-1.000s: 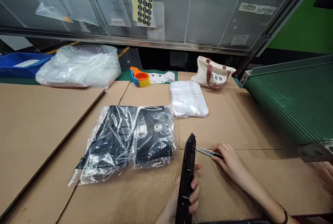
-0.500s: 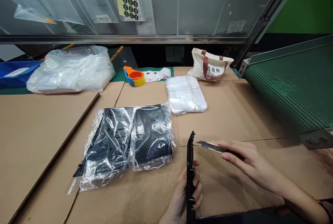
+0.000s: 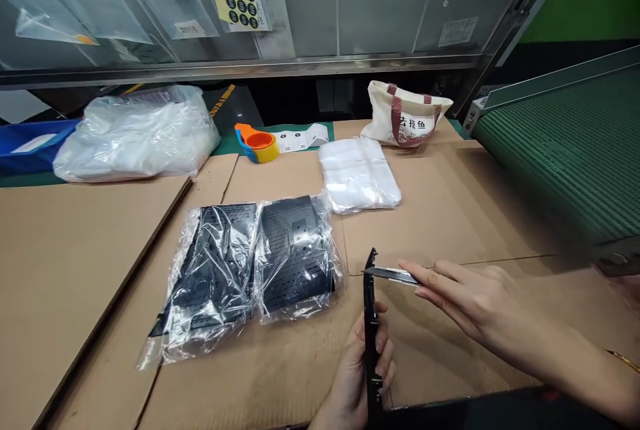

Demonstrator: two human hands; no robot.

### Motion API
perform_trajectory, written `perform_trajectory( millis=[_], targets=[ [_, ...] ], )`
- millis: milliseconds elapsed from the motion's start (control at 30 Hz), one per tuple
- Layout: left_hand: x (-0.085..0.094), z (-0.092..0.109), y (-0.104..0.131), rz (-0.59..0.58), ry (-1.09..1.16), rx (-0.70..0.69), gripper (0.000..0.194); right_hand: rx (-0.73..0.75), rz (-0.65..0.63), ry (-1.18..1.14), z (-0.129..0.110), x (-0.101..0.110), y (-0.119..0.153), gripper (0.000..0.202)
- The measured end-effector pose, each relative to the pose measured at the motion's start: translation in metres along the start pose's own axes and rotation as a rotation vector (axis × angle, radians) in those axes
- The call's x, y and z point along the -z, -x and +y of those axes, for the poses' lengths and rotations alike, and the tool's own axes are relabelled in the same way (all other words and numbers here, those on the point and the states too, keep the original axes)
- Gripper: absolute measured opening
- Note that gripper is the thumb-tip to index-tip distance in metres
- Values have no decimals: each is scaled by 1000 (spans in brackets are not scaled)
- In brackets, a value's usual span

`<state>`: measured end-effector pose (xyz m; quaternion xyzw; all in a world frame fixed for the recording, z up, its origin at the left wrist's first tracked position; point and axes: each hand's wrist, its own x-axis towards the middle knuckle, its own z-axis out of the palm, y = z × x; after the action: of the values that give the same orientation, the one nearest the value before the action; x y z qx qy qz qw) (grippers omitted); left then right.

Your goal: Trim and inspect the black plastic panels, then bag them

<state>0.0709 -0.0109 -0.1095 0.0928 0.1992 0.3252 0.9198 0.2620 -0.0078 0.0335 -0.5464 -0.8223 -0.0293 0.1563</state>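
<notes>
A black plastic part stands on edge near the front of the cardboard-covered table, with the fingers of my left hand closed round its lower half. My right hand pinches a cutter knife from the right. The blade's tip meets the upper edge of the black part, or lies right beside it. To the left lie two black perforated panels, one and the other, each in clear plastic wrap.
Behind are a stack of clear bags, a tape roll holder, a cloth bag and a large plastic bundle. A green conveyor borders the right; a cardboard sheet covers the left.
My right hand has brought the knife left, so its blade is now at the black part's upper edge. My left hand keeps its hold. The view has shifted slightly.
</notes>
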Motion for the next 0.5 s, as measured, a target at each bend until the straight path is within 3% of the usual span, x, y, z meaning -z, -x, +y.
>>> perform_trajectory(
  millis=[267, 500],
  targets=[
    [0, -1, -2, 44, -46, 7, 36, 43, -51, -37, -9, 5, 0, 36],
    [-4, 3, 0, 43, -36, 15, 31, 6, 18, 69, 0, 2, -3, 37]
  ],
)
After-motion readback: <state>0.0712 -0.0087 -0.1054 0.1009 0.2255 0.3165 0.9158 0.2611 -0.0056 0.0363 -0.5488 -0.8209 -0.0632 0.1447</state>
